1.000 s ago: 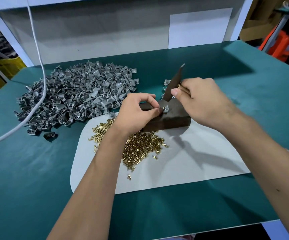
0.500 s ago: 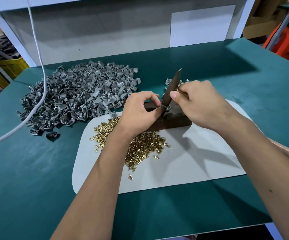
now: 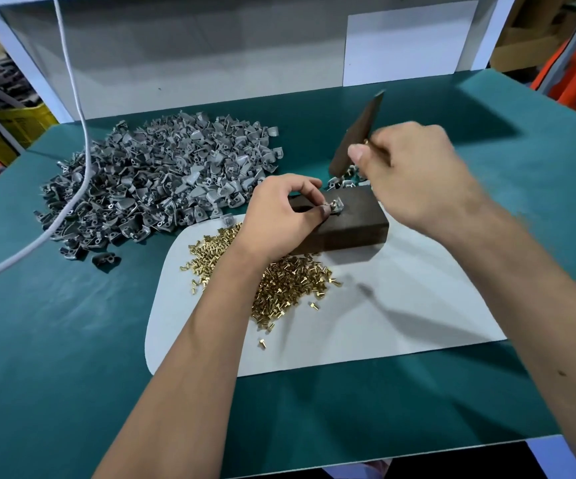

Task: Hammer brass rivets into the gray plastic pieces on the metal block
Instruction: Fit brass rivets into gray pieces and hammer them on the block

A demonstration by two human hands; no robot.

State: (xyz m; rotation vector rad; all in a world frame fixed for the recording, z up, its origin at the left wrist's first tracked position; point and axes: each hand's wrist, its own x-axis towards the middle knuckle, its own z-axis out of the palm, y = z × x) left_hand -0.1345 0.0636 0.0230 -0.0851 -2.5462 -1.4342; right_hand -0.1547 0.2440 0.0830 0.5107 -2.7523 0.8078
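My left hand (image 3: pixel 279 216) pinches a gray piece (image 3: pixel 335 206) on the metal block (image 3: pixel 352 226) mid-frame, right hand (image 3: pixel 414 174) grips the raised hammer (image 3: pixel 357 133); rivets (image 3: pixel 290 288) below, gray pile (image 3: pixel 162 178) upper left, cable (image 3: pixel 75 98) crossing it

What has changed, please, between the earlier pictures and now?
The right hand has swung the hammer up off the gray piece. The left hand still pinches that piece on the metal block; the piles are unchanged.
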